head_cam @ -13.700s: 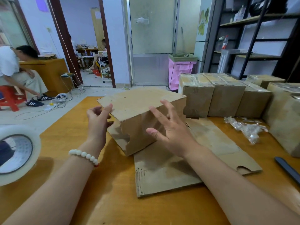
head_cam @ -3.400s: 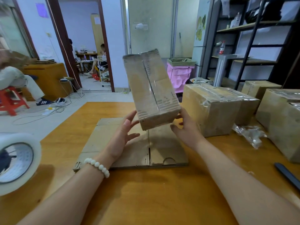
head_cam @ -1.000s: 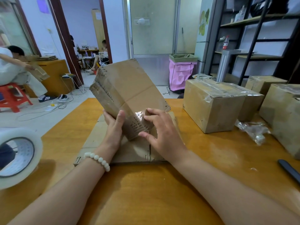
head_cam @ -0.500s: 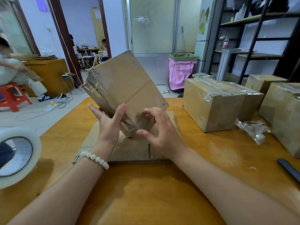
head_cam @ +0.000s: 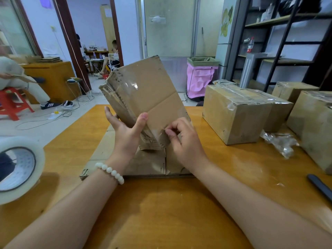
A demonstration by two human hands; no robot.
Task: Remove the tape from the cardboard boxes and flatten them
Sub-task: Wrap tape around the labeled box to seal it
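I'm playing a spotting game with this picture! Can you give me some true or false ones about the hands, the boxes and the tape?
1. The left hand holds the tilted cardboard box. True.
2. The right hand lies flat on the table. False: its fingers pinch at the clear tape on the box's lower corner.
3. Flattened cardboard lies on the table below the box. True.
4. The tape roll sits on the right. False: it is at the left edge of the view.
5. The boxes on the right are flattened. False: they stand whole, with tape on them.
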